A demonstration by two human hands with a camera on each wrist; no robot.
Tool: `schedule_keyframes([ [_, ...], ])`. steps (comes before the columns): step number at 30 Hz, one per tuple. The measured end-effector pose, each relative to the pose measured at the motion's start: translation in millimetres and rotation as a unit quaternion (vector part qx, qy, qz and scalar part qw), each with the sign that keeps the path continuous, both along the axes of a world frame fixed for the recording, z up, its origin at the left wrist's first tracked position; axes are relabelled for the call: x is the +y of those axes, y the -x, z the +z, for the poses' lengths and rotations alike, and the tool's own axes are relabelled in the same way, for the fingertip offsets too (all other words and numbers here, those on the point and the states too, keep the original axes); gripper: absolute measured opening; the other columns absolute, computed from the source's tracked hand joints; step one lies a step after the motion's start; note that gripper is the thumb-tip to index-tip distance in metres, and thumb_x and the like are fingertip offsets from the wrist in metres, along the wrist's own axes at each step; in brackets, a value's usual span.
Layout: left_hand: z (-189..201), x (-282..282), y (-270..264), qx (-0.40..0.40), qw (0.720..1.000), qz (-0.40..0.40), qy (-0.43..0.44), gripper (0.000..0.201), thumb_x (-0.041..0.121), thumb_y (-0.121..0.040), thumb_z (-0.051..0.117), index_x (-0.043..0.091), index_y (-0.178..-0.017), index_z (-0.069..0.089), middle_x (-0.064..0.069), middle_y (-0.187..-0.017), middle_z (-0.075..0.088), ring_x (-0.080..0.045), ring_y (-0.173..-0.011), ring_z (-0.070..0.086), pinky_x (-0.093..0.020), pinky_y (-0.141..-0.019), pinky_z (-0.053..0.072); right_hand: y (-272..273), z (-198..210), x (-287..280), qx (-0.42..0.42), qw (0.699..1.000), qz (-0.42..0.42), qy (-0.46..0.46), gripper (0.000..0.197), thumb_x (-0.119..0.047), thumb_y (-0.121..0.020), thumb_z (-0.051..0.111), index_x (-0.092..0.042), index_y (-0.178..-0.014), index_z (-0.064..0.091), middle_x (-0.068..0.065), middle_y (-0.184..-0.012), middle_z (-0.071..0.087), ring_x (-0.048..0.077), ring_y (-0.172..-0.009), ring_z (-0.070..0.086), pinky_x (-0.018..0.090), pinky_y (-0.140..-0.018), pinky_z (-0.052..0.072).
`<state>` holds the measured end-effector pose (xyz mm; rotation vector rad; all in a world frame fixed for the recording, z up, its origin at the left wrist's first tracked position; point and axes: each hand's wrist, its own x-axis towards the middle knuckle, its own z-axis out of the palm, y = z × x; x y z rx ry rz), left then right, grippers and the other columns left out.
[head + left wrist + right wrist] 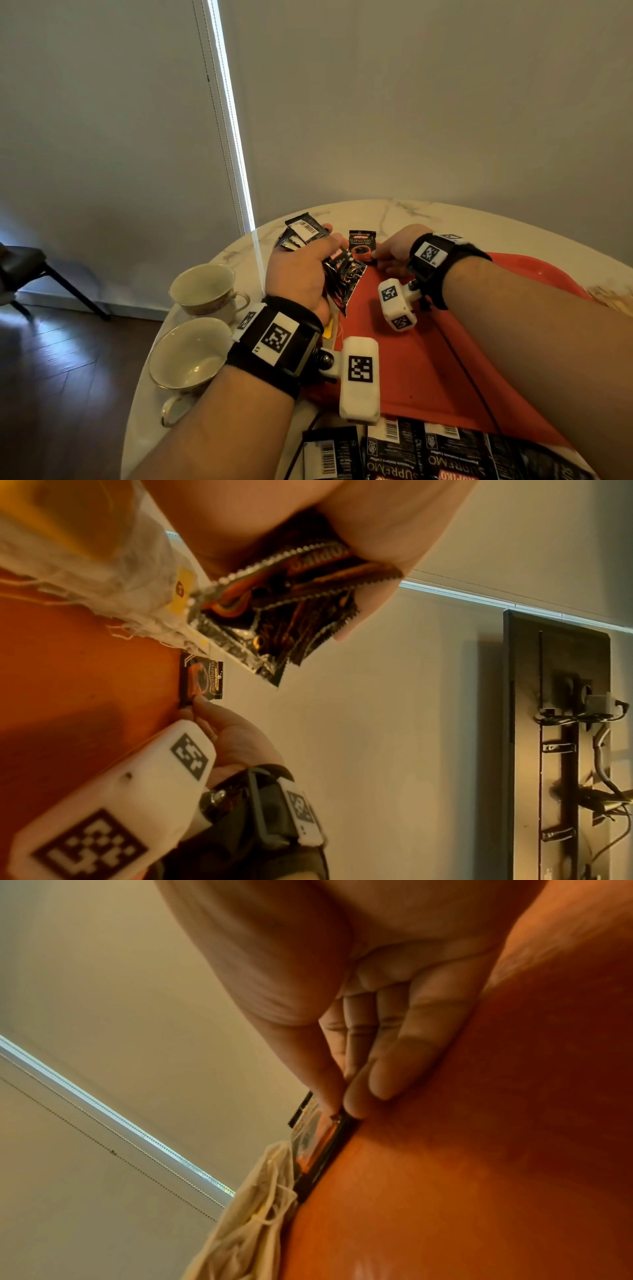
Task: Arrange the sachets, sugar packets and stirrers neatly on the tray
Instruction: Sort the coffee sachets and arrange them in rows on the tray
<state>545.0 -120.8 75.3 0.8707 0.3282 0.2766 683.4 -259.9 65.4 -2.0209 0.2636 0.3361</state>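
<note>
Holding a bunch of dark coffee sachets (342, 277), the left hand (301, 274) has its fingers curled tight around them above the left end of a red tray (411, 359). More sachets fan out from the far side of that fist, barcodes showing. Seen from the left wrist, the held sachets (274, 620) stick out from under the palm, their zigzag edges bunched together, with pale tea bags (103, 569) lying beside them at the tray's edge.

On the far left corner of the tray a single sachet (362, 246) lies flat, face up, printed with a cup of coffee. The right hand (399, 248) pinches its near edge; the right wrist view shows the thumb and fingertips (356, 1099) closed together on that sachet (318, 1139), low against the red surface.

The tray sits on a round marble table (394, 212). Two empty teacups (202, 287) stand left of the tray. A row of larger dark sachets (411, 452) lies along the near edge, barcodes up
</note>
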Motion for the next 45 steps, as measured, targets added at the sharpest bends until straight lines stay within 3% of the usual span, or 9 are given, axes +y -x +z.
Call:
schedule_keyframes([
  [9,0,-1,3,0.002,0.999,-0.013,0.029,0.029,-0.002,-0.087,0.074,-0.002,-0.116,0.072,-0.025,-0.109,0.075,-0.031,-0.083,0.076,-0.042,-0.071,0.063,13,4,-8,-0.018,0.997,0.001,-0.074,0.016,-0.016,-0.091,0.074,0.000,-0.093,0.070,0.007,-0.071,0.066,0.019,-0.060,0.062,0.028,-0.054,0.052],
  [13,6,-1,4,0.001,0.996,-0.031,0.086,0.016,0.004,-0.094,0.069,-0.001,-0.109,0.069,-0.014,-0.086,0.076,-0.024,-0.070,0.076,-0.038,-0.062,0.062,59,29,-16,-0.045,0.984,0.088,-0.146,0.018,-0.022,-0.091,0.075,-0.008,-0.101,0.068,0.007,-0.080,0.070,0.018,-0.063,0.065,0.031,-0.061,0.054],
  [17,11,-2,6,-0.037,0.994,-0.023,0.098,0.025,0.014,-0.098,0.064,0.004,-0.121,0.064,-0.015,-0.107,0.068,-0.030,-0.090,0.070,-0.038,-0.063,0.061,103,42,-17,0.031,0.947,0.223,-0.230,0.023,-0.023,-0.082,0.079,-0.013,-0.097,0.065,0.009,-0.081,0.071,0.025,-0.073,0.070,0.034,-0.063,0.058],
  [20,11,-2,6,-0.060,0.993,-0.013,0.097,0.028,0.017,-0.097,0.065,0.006,-0.122,0.067,-0.014,-0.111,0.070,-0.034,-0.106,0.069,-0.046,-0.080,0.062,109,39,-12,0.048,0.911,0.288,-0.291,0.030,-0.008,-0.075,0.078,-0.015,-0.093,0.056,0.011,-0.085,0.070,0.026,-0.077,0.073,0.034,-0.063,0.060],
  [23,9,-1,5,-0.075,0.993,-0.006,0.088,0.025,0.014,-0.099,0.061,0.005,-0.121,0.069,-0.012,-0.109,0.075,-0.031,-0.102,0.072,-0.048,-0.089,0.059,105,36,-11,0.005,0.918,0.256,-0.303,0.032,0.012,-0.084,0.066,-0.014,-0.095,0.051,0.006,-0.068,0.066,0.020,-0.061,0.069,0.031,-0.056,0.060],
  [27,11,2,3,-0.082,0.988,-0.020,0.132,0.025,0.009,-0.103,0.054,0.008,-0.125,0.066,-0.017,-0.122,0.074,-0.031,-0.114,0.070,-0.053,-0.100,0.054,99,33,-19,-0.031,0.941,0.197,-0.273,0.036,0.012,-0.086,0.056,-0.009,-0.115,0.061,0.014,-0.082,0.069,0.018,-0.055,0.059,0.028,-0.051,0.054],
  [33,2,2,-3,-0.047,0.997,0.034,0.046,0.030,0.000,-0.092,0.065,0.003,-0.122,0.067,-0.022,-0.121,0.073,-0.031,-0.095,0.073,-0.044,-0.084,0.060,92,33,-21,-0.089,0.934,0.152,-0.311,0.032,0.009,-0.088,0.055,-0.009,-0.112,0.066,0.009,-0.081,0.071,0.014,-0.054,0.060,0.031,-0.059,0.050],
  [39,-2,-7,2,-0.056,0.996,-0.041,-0.052,0.050,0.003,-0.079,0.082,0.001,-0.126,0.065,-0.025,-0.113,0.074,-0.042,-0.101,0.075,-0.052,-0.083,0.062,93,30,-16,-0.112,0.930,0.167,-0.307,0.035,0.003,-0.088,0.063,0.000,-0.123,0.063,0.013,-0.090,0.070,0.016,-0.060,0.063,0.031,-0.059,0.052],
  [45,-5,-6,3,-0.029,0.992,-0.056,-0.114,0.062,-0.001,-0.066,0.084,0.001,-0.126,0.066,-0.022,-0.107,0.077,-0.039,-0.095,0.077,-0.053,-0.083,0.062,91,30,-13,-0.149,0.921,0.146,-0.328,0.040,0.006,-0.084,0.063,-0.004,-0.122,0.065,0.020,-0.112,0.072,0.030,-0.092,0.070,0.040,-0.072,0.056],
])
